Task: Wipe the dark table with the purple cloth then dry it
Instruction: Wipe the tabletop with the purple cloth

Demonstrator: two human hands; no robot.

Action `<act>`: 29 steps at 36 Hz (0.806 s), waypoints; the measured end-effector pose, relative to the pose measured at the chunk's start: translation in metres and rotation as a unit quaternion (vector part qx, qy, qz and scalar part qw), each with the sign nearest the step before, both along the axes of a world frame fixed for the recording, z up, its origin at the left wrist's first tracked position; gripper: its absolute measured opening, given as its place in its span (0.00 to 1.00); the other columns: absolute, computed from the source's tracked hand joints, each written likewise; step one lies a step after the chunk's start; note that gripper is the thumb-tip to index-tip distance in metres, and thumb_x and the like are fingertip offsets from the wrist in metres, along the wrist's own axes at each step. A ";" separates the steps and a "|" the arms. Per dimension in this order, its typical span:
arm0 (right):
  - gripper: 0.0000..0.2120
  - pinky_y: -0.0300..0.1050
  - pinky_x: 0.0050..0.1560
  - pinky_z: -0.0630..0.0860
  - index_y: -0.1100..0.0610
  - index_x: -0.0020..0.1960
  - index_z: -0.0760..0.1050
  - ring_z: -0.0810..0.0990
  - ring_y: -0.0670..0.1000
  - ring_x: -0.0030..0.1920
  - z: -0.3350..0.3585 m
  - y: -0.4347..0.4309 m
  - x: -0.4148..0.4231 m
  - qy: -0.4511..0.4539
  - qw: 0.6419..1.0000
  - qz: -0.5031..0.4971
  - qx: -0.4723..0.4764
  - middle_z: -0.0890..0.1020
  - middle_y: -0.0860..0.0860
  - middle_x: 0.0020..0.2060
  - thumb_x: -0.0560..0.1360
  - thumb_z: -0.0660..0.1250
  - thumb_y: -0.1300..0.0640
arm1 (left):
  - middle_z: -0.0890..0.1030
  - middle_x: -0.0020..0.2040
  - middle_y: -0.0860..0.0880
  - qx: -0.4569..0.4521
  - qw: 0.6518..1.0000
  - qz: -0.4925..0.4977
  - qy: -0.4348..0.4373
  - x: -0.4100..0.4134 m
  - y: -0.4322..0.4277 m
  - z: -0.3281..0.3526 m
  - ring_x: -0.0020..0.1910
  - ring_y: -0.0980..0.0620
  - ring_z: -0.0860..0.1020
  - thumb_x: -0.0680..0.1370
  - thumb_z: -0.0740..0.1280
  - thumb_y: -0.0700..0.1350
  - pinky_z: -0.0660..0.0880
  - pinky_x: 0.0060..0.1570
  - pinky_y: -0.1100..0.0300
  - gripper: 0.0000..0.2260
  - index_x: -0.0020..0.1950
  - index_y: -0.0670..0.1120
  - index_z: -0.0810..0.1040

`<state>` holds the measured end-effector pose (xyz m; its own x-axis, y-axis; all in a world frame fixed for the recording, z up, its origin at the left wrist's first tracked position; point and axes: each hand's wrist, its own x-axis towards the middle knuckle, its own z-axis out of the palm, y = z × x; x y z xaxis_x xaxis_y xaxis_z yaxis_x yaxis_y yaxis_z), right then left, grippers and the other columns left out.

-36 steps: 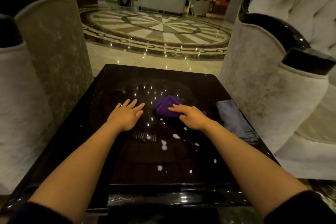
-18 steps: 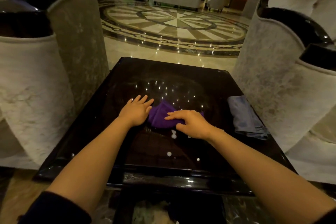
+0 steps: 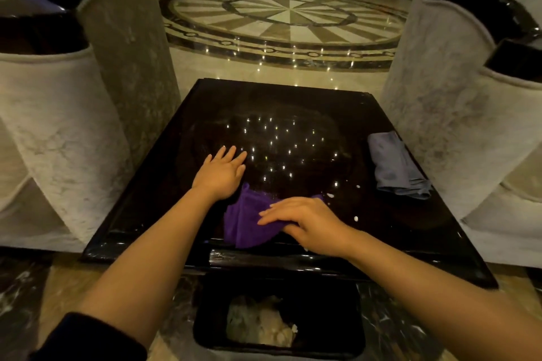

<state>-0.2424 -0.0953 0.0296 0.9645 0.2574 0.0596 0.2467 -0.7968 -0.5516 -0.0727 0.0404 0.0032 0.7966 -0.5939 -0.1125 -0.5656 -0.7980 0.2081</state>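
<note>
The dark glossy table (image 3: 293, 102) fills the middle of the view. A purple cloth (image 3: 245, 224) lies bunched near its front edge. My right hand (image 3: 305, 224) presses flat on the cloth's right side, fingers pointing left. My left hand (image 3: 221, 174) rests palm down on the bare table just behind the cloth, fingers spread. A few white specks (image 3: 356, 218) dot the surface to the right of my right hand. A folded grey-blue cloth (image 3: 394, 167) lies at the table's right edge.
Pale upholstered armchairs stand close on the left (image 3: 67, 132) and right (image 3: 457, 114) of the table. A black bin (image 3: 278, 318) with crumpled paper sits on the floor under the front edge. Polished patterned floor (image 3: 281, 17) stretches beyond.
My right hand has dragged the purple cloth from the table's middle toward the front edge, sweeping away the white specks there. My left hand stayed flat. The view tilted down, revealing the bin.
</note>
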 end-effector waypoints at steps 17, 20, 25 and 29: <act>0.19 0.30 0.61 0.66 0.57 0.55 0.78 0.77 0.47 0.59 0.010 0.006 -0.038 -0.019 0.998 0.044 0.047 0.82 0.53 0.55 0.69 0.62 0.72 | 0.51 0.78 0.46 -0.003 1.000 0.019 -0.005 -0.020 0.001 0.005 0.77 0.46 0.48 0.82 0.46 0.50 0.47 0.74 0.48 0.22 0.76 0.49 0.51; 0.19 0.25 0.60 0.65 0.59 0.55 0.78 0.75 0.43 0.57 0.022 -0.002 -0.039 -0.041 0.996 0.029 0.079 0.82 0.55 0.55 0.69 0.61 0.73 | 0.51 0.78 0.46 -0.001 1.000 0.019 -0.009 -0.020 0.002 0.005 0.77 0.45 0.48 0.82 0.46 0.50 0.48 0.74 0.47 0.22 0.76 0.49 0.51; 0.18 0.28 0.60 0.68 0.60 0.54 0.78 0.75 0.42 0.55 0.052 -0.031 -0.024 -0.092 0.983 -0.050 0.151 0.79 0.49 0.52 0.70 0.61 0.74 | 0.51 0.78 0.46 -0.001 1.000 0.020 -0.001 -0.017 0.000 0.003 0.77 0.46 0.47 0.82 0.46 0.50 0.47 0.74 0.47 0.22 0.76 0.49 0.51; 0.18 0.23 0.54 0.69 0.54 0.56 0.76 0.77 0.42 0.53 0.069 -0.064 -0.002 -0.113 0.976 -0.120 0.144 0.79 0.46 0.50 0.73 0.61 0.71 | 0.51 0.78 0.46 -0.005 1.000 0.023 -0.002 -0.017 0.000 0.002 0.77 0.46 0.47 0.82 0.46 0.50 0.47 0.74 0.48 0.21 0.76 0.50 0.51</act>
<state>-0.2447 -0.1593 0.0986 0.9485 -0.0326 0.3151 0.2145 -0.6658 -0.7146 -0.0902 0.0409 0.0053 0.8235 -0.5578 -0.1030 -0.5295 -0.8211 0.2131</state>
